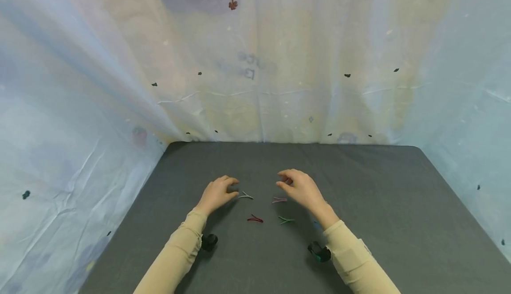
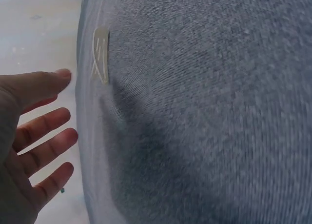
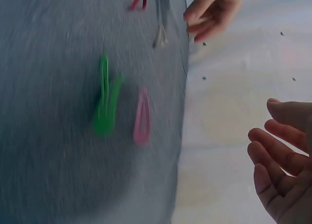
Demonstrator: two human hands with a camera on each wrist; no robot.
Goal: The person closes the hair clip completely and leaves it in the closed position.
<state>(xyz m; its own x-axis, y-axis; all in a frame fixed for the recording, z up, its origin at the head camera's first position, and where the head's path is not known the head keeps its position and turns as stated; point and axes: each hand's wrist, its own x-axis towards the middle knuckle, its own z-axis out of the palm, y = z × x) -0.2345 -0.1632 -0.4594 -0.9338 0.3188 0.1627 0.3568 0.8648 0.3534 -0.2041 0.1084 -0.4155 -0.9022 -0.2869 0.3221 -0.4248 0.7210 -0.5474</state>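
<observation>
Grey table (image 1: pixel 359 187): left hand (image 1: pixel 217 193) by white clip (image 1: pixel 246 195), right hand (image 1: pixel 303 188) above pink clip (image 1: pixel 279 200), fingers loosely spread, empty

My left hand (image 1: pixel 217 193) and right hand (image 1: pixel 302 188) hang over the grey mat (image 1: pixel 359 187) with a gap between them. In that gap lie four clips: white (image 1: pixel 245 195) just off my left fingertips, pink (image 1: pixel 279 200) near my right, red (image 1: pixel 254 218) and green (image 1: pixel 285 219) nearer me. Bare mat runs wide to the right and behind my hands. A draped sheet (image 1: pixel 119 107) walls the back and both sides, closest on the left.
</observation>
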